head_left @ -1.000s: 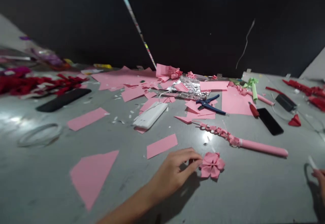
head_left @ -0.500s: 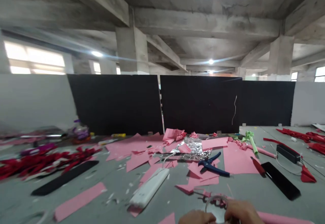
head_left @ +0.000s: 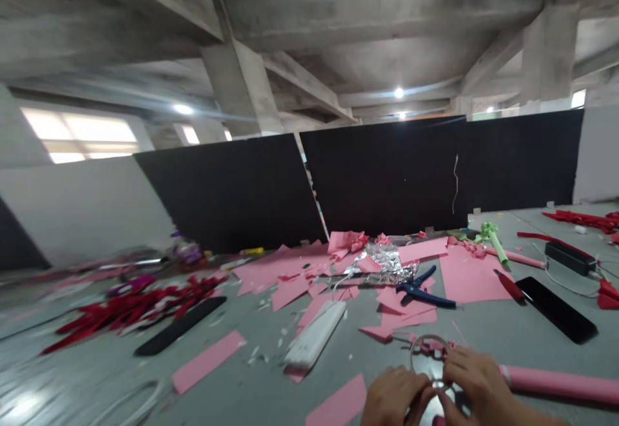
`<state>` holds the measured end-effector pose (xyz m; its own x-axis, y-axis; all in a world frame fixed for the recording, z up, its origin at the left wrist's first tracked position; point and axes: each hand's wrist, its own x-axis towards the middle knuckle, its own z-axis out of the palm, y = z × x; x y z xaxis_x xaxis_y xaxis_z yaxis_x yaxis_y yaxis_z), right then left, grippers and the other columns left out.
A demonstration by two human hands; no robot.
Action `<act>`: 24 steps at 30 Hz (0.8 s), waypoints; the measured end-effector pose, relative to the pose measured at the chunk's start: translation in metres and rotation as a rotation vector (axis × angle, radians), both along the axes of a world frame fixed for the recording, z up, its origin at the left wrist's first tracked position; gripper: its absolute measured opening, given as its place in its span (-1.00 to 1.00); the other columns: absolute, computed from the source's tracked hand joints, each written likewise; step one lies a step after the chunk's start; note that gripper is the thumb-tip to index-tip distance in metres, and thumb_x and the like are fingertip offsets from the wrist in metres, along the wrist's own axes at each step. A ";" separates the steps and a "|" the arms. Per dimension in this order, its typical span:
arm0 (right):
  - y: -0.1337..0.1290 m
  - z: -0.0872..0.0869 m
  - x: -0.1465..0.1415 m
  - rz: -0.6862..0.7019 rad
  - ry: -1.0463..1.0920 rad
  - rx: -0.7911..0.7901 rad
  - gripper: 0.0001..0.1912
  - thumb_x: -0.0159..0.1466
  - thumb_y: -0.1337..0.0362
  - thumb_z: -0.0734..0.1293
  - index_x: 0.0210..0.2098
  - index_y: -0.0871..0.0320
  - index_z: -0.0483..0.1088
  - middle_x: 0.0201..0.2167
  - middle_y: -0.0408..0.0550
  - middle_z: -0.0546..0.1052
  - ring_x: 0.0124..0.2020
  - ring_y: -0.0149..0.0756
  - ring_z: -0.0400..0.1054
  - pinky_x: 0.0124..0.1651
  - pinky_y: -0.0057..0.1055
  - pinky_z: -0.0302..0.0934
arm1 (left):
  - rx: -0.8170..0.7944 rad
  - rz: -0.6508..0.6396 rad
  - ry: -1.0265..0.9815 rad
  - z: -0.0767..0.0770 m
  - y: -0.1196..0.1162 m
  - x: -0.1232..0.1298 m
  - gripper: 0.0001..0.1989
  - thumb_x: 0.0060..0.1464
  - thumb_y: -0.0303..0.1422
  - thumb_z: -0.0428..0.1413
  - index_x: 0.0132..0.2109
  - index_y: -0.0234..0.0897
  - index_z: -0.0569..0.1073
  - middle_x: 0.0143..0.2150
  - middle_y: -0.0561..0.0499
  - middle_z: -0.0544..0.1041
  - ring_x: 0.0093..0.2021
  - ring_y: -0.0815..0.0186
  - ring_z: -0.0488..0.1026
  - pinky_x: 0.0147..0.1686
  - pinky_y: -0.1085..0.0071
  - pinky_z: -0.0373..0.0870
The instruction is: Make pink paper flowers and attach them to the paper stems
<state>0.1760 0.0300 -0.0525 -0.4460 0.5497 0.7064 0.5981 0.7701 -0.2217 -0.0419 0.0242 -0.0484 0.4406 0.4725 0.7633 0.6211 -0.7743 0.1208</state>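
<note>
Greyish, a thin loop (head_left: 412, 352) was pinched between left hand (head_left: 399, 394) and right hand (head_left: 476, 381), beside a pink rod (head_left: 561, 384), over the grey table (head_left: 261, 381). Black partitions (head_left: 387, 181) stood beyond, beneath a concrete ceiling (head_left: 387, 17); a purplish container's (head_left: 188, 252) contents were blurred.

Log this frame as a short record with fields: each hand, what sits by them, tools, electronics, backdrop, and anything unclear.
Left hand: fingertips at a thin looped strip
Right hand: fingertips at the same strip, meeting the left
Nearest the right hand: pink rod, lying on the table
Tool: blue hand cutter, beyond the hands
Electronics: black phone, right side
Backdrop: black panels
Unclear: the strip's material and any small piece between the fingers
</note>
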 end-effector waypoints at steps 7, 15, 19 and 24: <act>-0.019 0.029 0.002 0.009 -0.034 -0.182 -0.90 0.32 0.36 0.29 -0.34 0.09 0.33 -0.38 -0.08 0.53 -0.34 -0.19 0.42 -0.27 -0.29 0.14 | -0.110 -0.011 -0.018 0.024 -0.015 0.012 -0.55 0.56 -0.18 -0.07 -0.29 -0.22 0.51 -0.46 0.03 0.58 -0.47 0.26 0.49 -0.39 0.30 0.24; -0.024 0.034 0.003 0.053 -0.056 -0.307 -0.94 0.31 0.36 0.29 -0.30 0.10 0.35 -0.32 -0.08 0.53 -0.25 -0.15 0.37 -0.18 -0.24 0.14 | -0.144 -0.002 0.021 0.033 -0.018 0.011 -0.56 0.57 -0.22 -0.06 -0.29 -0.24 0.51 -0.46 0.03 0.56 -0.44 0.27 0.43 -0.35 0.30 0.20; -0.025 0.039 0.002 0.039 -0.030 -0.321 -0.86 0.35 0.33 0.29 -0.37 0.10 0.35 -0.37 -0.08 0.53 -0.29 -0.18 0.35 -0.19 -0.26 0.15 | -0.189 -0.029 0.018 0.035 -0.019 0.010 -0.60 0.56 -0.28 -0.04 -0.26 -0.25 0.54 -0.44 0.02 0.56 -0.42 0.27 0.42 -0.33 0.30 0.24; -0.024 0.051 0.001 0.006 -0.053 -0.368 -0.90 0.30 0.31 0.30 -0.37 0.10 0.38 -0.38 -0.05 0.53 -0.29 -0.16 0.35 -0.22 -0.28 0.16 | -0.243 -0.050 -0.023 0.037 -0.016 0.006 -0.70 0.53 -0.29 0.05 -0.19 -0.25 0.59 -0.41 0.03 0.59 -0.41 0.29 0.44 -0.33 0.33 0.30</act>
<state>0.1774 0.0056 -0.0018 -0.4804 0.7600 0.4378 0.6118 0.6480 -0.4536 -0.0357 0.0077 -0.0115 0.4519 0.6213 0.6401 0.5778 -0.7506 0.3206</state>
